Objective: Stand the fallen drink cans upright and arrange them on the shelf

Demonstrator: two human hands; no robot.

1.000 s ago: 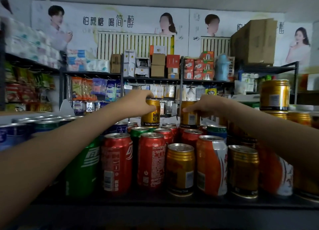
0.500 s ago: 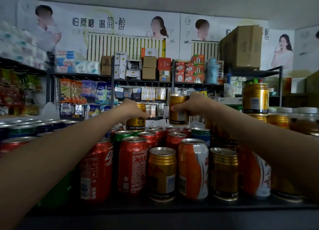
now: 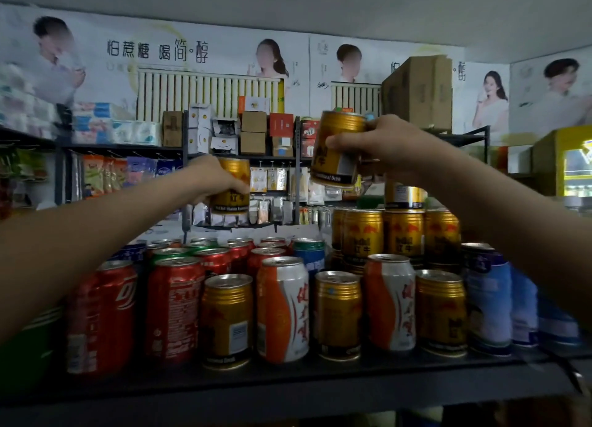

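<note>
A dark shelf (image 3: 288,385) carries upright cans packed in rows. Along its front edge stand two red cola cans (image 3: 173,311), a short gold can (image 3: 228,321), an orange-and-white can (image 3: 283,309), another gold can (image 3: 338,314), a second orange-and-white can (image 3: 390,301), a third gold can (image 3: 441,311) and a blue-and-white can (image 3: 488,301). Behind them are more red, green and blue cans, and at the right rear a stacked block of gold cans (image 3: 395,234).

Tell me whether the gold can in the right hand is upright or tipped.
Slightly tipped. The gold can in the right hand is lifted, rim up, base angled left.
</note>
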